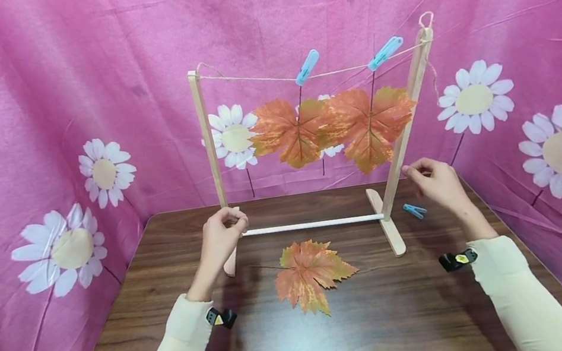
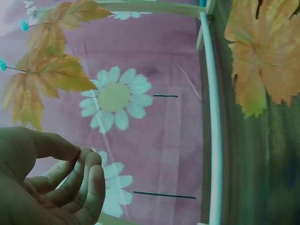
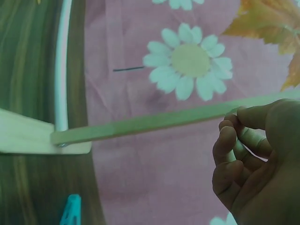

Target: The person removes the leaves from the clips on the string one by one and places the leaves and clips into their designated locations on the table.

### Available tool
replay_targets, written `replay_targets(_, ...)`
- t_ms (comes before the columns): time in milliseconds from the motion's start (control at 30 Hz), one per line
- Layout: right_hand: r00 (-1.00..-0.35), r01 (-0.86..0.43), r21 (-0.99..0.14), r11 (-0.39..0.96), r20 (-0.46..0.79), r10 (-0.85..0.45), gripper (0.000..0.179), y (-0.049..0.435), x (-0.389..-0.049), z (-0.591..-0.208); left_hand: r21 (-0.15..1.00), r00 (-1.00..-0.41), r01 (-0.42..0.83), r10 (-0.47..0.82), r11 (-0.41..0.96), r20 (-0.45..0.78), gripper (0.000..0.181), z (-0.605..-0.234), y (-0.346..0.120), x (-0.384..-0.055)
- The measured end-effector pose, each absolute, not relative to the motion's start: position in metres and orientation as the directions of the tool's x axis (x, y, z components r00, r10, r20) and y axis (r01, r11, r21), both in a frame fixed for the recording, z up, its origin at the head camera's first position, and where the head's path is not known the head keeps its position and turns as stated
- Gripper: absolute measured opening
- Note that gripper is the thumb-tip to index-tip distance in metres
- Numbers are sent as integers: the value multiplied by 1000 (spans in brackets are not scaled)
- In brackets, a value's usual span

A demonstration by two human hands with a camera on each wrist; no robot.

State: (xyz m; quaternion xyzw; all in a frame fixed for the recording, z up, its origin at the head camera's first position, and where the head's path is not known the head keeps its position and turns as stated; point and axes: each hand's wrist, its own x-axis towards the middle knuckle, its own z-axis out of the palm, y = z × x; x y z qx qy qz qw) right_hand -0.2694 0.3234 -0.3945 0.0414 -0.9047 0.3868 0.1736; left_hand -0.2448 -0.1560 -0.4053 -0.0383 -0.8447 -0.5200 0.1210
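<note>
We have the loose leaf on the desk, on our side of the white crossbar, between the two hands but nearer the left hand, from which it lies to the right and towards us. Its long axis runs mostly crosswise: the stem points left, to the left hand's side, and a long lobe points right. The right hand is well apart from the leaf, beside the right post; whether its fingertips touch that post we cannot tell. Nearest to it on the desk is the loose blue clip, slanted, to the right of the post's foot. Both hands are raised and apart from each other, fingers loosely curled, thumbs close to the fingertips, and we see nothing held in either. Above, two hanging leaves overlap beneath the string.
</note>
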Motion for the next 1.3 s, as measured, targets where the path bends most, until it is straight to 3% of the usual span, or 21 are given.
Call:
replay_targets(800, -865, -359, -762, 538, 488, 115, 17, 282, -253, -339, 892, -938, 324, -17, 317, 347, 7, -352, -140, -246)
replay_targets(1300, -851, -429, -758, 492, 522, 61, 22, 248, -242, -304, 869, -907, 404, 3, 285, 421, 10, -322, -125, -252)
